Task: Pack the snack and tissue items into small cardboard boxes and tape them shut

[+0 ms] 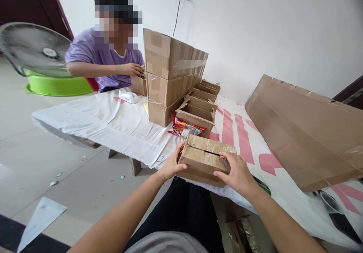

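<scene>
- Our bare forearms (121,210) reach forward, angling inward.
- Our left hand (171,165) curves, its thumb (182,167) pointing rightward.
- Our right hand (237,169) arches, fingers (226,154) bent.

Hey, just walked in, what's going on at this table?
The camera wearer's left hand and right hand hold a cardboard box at the near edge of the table, a narrow gap showing between its top flaps. Just beyond lies a red packet, with open boxes and a taller box stack behind. Across the table, a co-worker's hand is at another box.
</scene>
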